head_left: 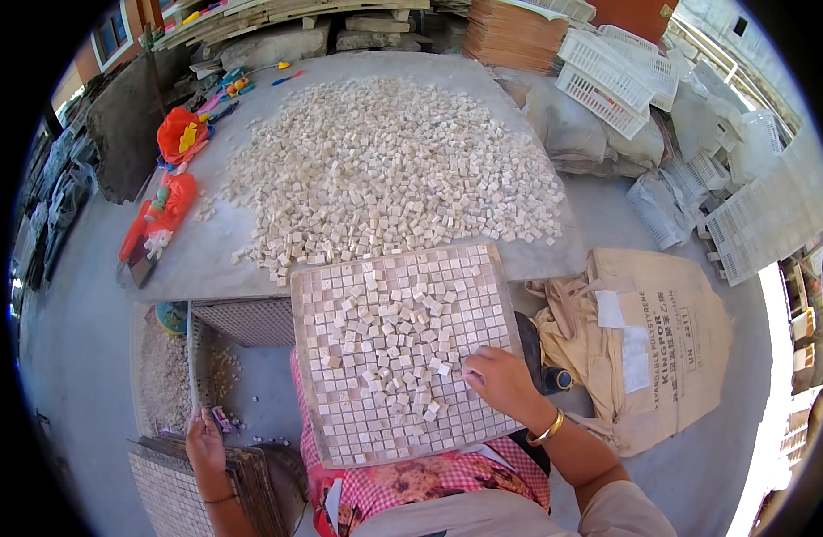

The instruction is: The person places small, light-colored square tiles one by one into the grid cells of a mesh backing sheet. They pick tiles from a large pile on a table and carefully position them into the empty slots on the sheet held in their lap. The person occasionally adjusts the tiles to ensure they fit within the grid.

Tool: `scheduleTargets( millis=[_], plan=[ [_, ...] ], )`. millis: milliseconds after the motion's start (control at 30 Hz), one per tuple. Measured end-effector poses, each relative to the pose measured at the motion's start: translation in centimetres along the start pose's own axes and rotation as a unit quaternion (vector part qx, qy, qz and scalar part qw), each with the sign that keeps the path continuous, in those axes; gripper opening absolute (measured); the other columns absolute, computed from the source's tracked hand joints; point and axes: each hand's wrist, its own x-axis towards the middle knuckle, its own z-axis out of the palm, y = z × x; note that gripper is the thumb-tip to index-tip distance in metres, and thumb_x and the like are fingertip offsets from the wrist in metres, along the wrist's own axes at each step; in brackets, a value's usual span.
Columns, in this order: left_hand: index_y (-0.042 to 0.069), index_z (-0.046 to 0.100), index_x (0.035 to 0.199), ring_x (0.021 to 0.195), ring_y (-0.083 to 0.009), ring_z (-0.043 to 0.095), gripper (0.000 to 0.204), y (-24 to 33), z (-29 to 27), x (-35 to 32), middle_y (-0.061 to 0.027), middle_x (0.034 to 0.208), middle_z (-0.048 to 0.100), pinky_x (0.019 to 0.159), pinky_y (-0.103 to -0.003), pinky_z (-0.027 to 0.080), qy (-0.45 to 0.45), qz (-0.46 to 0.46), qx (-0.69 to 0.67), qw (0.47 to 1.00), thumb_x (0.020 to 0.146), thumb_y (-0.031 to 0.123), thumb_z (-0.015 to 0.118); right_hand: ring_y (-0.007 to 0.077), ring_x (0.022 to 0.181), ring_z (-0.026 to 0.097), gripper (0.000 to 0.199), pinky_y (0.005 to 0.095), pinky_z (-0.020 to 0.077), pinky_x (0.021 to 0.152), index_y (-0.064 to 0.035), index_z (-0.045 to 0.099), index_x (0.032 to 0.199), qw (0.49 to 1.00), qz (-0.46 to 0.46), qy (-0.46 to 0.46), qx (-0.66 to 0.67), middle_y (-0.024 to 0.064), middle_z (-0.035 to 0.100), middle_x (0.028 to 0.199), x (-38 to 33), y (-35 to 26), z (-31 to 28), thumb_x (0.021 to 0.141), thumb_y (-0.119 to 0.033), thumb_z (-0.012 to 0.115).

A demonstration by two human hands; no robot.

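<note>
Across my lap lies a square grid tray (358, 452), its cells largely filled with small pale stone cubes. A loose heap of cubes (398, 336) covers its middle. My right hand (501, 380), with a gold bangle at the wrist, is over the tray's right side, fingers curled down close to the cubes; anything between the fingertips is hidden. Down at the left, my left hand (204, 443) is closed at the near end of the pale upright rim of a crate (194, 358). Beside it stands a stack of filled grid trays (174, 488).
Ahead, a grey table (197, 273) bears a wide spread of stone cubes (394, 170). Red bags and toys (168, 201) lie at its left edge. A tan woven sack (662, 349) is at my right, white plastic crates (608, 76) behind. More cubes (165, 371) lie at lower left.
</note>
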Motion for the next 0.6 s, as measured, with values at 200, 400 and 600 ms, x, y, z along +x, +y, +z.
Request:
scheduleTargets(
  millis=[200, 400, 600],
  plan=[
    [-0.011, 0.033, 0.131, 0.113, -0.0261, 0.05, 0.046, 2.8, -4.3, 7.8, -0.0208, 0.123, 0.042, 0.098, -0.03, 0.045, 0.001, 0.039, 0.034, 0.999, 0.088, 0.001, 0.046, 0.0304, 0.074, 0.058, 0.009, 0.0365, 0.0472, 0.065, -0.0044, 0.062, 0.084, 0.995, 0.028, 0.031, 0.089, 0.0109, 0.059, 0.076, 0.6, 0.7, -1.9, 0.079, -0.012, 0.063],
    [0.004, 0.039, 0.134, 0.104, -0.0218, 0.055, 0.048, 9.6, -2.6, 11.7, -0.0169, 0.13, 0.041, 0.087, -0.032, 0.047, 0.11, 0.207, 0.309, 0.922, 0.09, 0.016, 0.053, 0.0286, 0.082, 0.058, 0.011, 0.0374, 0.0481, 0.071, -0.006, 0.061, 0.09, 0.998, -0.032, -0.026, 0.055, 0.0091, 0.056, 0.088, 0.5, 0.2, -1.0, 0.08, -0.01, 0.059],
    [0.002, 0.042, 0.133, 0.096, -0.0153, 0.057, 0.047, 2.4, 8.1, 1.1, -0.009, 0.125, 0.048, 0.075, -0.028, 0.049, -0.012, 0.227, 0.384, 0.895, 0.091, 0.022, 0.053, 0.0293, 0.083, 0.057, 0.015, 0.037, 0.0479, 0.073, -0.0052, 0.059, 0.089, 1.0, -0.021, 0.003, -0.01, 0.0105, 0.055, 0.087, -0.2, -0.2, -0.6, 0.075, -0.007, 0.063]
  ],
)
